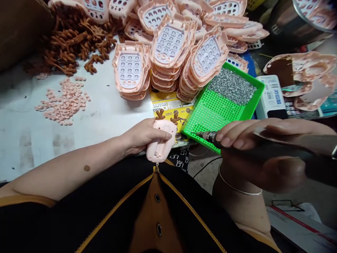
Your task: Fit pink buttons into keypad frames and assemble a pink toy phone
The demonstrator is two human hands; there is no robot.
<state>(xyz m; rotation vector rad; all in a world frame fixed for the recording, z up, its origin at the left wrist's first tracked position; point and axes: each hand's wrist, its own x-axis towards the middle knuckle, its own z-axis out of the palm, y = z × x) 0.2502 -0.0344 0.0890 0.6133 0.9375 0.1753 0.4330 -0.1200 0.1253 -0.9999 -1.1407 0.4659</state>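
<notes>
My left hand [142, 135] is closed around a pink toy phone [160, 144] with brown antlers at its top. Its back faces up, showing speaker holes and an uncovered battery slot, and my thumb lies across it. In my right hand [263, 151] is a dark electric screwdriver [297, 149], held sideways. Its bit points left over the near corner of a green perforated tray [202, 116]. Small silver screws [231, 86] are heaped at the far end of that tray.
Stacked pink phone shells with keypads [129, 70] stand behind the phone. Brown antler pieces [76, 45] and small pink parts [64, 102] lie at the left. A yellow printed sheet [168, 102] is under the stacks. A metal bowl [286, 24] stands back right.
</notes>
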